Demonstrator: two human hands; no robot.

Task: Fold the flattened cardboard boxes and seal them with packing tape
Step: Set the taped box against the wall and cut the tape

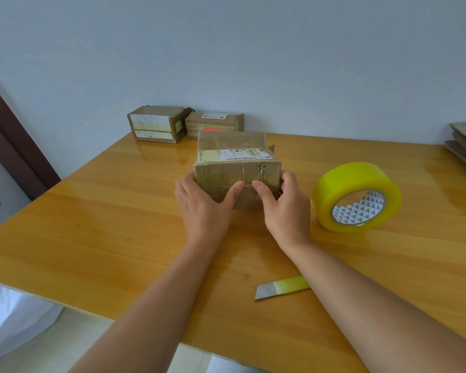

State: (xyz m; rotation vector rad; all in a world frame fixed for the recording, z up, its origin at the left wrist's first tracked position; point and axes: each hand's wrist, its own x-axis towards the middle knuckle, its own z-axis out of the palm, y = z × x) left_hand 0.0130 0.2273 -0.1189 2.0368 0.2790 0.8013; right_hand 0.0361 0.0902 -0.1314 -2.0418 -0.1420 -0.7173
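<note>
Gripping box (237, 173) with left hand (202, 208) and right hand (285, 208), thumbs pressing near flaps flush, tape roll (357, 196) just right for sealing.

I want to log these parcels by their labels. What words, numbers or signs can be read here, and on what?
No text is readable.
Held box: white label with barcode, print too small.
Two far boxes: labels blurred.
Tape roll: core shows only a triangle pattern, no words.
</note>
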